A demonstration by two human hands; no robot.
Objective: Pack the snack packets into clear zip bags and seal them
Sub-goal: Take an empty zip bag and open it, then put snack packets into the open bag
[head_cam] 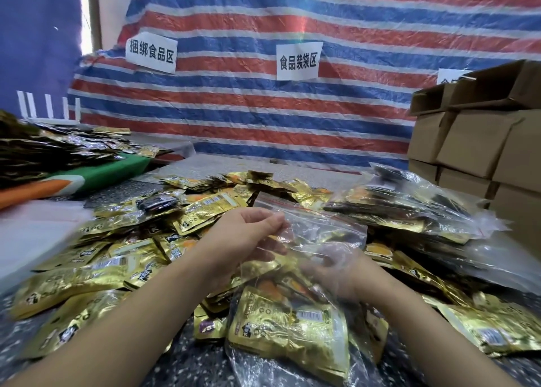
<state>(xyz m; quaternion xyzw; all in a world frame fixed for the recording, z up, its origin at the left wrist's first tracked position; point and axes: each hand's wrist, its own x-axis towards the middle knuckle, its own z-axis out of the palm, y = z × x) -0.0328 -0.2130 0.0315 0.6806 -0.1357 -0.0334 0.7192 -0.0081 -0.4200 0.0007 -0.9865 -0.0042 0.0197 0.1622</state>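
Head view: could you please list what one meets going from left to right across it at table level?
Green and orange cloth → loose gold snack packets → left hand → clear zip bag → filled zip bags → cardboard boxes.

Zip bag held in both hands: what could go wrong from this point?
The left hand pinches the empty clear zip bag only at one edge, and the right hand is behind its film, so the mouth may not open cleanly. The filled bag lies under the wrists near the table's front, and might get pushed off.
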